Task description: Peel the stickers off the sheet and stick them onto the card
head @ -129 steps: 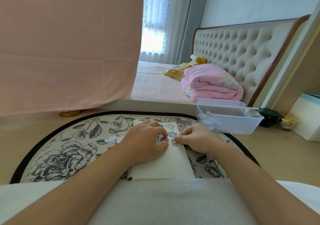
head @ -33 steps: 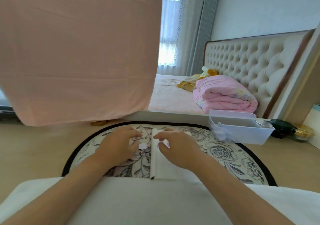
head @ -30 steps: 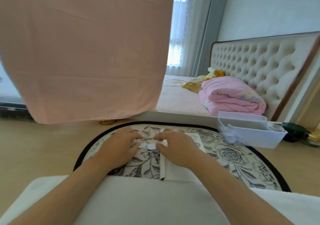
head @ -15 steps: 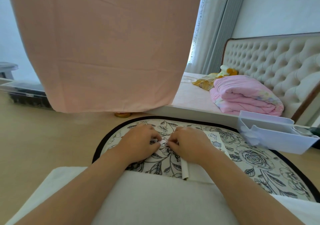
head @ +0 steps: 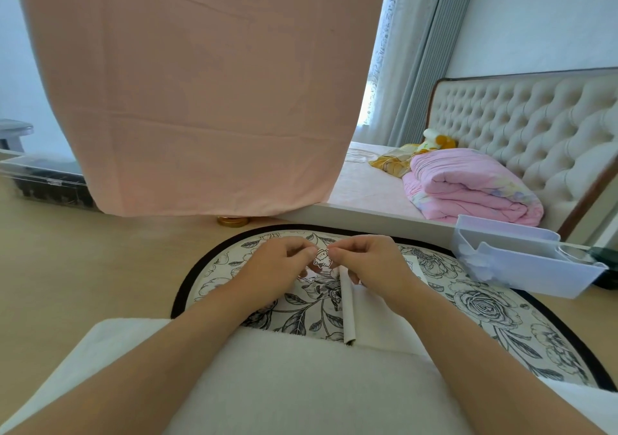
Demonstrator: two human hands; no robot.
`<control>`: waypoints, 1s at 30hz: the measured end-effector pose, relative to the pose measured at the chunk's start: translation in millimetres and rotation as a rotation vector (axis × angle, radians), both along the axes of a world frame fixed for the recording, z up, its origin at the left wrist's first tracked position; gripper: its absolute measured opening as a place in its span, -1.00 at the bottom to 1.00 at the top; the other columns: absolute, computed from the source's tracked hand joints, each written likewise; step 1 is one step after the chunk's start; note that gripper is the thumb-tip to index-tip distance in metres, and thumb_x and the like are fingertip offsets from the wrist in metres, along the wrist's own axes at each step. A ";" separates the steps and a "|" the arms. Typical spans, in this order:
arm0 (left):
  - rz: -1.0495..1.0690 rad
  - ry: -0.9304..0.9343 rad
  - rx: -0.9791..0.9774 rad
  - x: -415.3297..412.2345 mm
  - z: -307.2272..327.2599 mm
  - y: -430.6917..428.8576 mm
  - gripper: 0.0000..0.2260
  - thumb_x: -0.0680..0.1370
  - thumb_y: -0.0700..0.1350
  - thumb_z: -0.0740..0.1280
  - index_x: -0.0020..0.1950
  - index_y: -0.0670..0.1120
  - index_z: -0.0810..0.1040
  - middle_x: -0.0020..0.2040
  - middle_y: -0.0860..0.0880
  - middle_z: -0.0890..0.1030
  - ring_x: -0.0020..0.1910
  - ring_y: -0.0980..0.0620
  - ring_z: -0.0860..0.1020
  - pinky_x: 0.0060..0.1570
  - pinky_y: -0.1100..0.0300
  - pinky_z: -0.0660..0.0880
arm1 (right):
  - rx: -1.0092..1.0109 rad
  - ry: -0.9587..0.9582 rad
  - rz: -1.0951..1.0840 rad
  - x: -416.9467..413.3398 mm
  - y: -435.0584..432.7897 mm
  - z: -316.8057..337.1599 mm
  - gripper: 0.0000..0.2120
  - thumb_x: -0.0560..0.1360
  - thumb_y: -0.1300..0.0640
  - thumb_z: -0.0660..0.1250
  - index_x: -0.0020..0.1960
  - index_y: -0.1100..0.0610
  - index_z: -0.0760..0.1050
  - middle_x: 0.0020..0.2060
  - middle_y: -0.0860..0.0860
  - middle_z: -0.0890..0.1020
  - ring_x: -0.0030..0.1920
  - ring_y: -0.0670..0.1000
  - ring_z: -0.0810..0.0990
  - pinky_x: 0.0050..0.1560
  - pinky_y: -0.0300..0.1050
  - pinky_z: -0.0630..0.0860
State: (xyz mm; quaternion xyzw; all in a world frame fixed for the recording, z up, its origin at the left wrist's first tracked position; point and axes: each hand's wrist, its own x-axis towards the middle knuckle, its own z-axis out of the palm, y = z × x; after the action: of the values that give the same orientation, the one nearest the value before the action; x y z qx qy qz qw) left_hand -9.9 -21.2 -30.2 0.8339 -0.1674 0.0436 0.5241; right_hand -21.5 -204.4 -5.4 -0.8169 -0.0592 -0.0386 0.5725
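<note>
Small white cartoon sticker (head: 322,258): pinched between fingertips of left hand (head: 277,267) and right hand (head: 371,264), just above round black-and-white floral mat (head: 485,304). On mat, under right hand: cream folded card (head: 371,317). At mat's right edge: translucent plastic bin (head: 521,267). Beyond mat: hanging pink cloth (head: 200,83), bed (head: 368,187) with folded pink quilt (head: 468,190), tufted cream headboard (head: 535,127).
</note>
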 end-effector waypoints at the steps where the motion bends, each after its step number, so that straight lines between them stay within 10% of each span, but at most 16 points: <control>1: 0.006 0.022 -0.036 -1.1 1.2 -0.5 -0.87 0.61 -0.04 0.34 -0.06 0.06 0.68 -0.18 0.13 0.71 -0.22 0.22 0.63 -0.09 0.27 0.53 | 0.004 0.002 0.001 -0.7 0.4 0.9 -0.94 0.51 0.19 0.47 -0.12 0.12 0.72 -0.32 0.03 0.71 -0.51 -0.09 0.38 -0.46 -0.33 0.36; 30: 0.082 0.225 -0.344 -21.4 18.1 -34.1 -0.95 0.56 -0.13 0.41 -0.03 -0.11 0.61 -0.19 0.03 0.70 -0.28 0.12 0.65 -0.30 0.23 0.54 | 0.078 0.087 0.058 -17.8 -27.1 7.1 -0.93 0.51 0.15 0.46 -0.06 0.15 0.68 -0.18 0.03 0.74 -0.40 -0.05 0.49 -0.43 -0.25 0.33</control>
State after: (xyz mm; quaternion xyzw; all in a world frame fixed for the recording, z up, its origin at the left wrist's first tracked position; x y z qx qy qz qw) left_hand -31.3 -55.3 -12.1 0.7378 -0.0637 -0.0003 0.6720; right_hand -39.3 -231.5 1.7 -0.7930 -0.0563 0.0112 0.6066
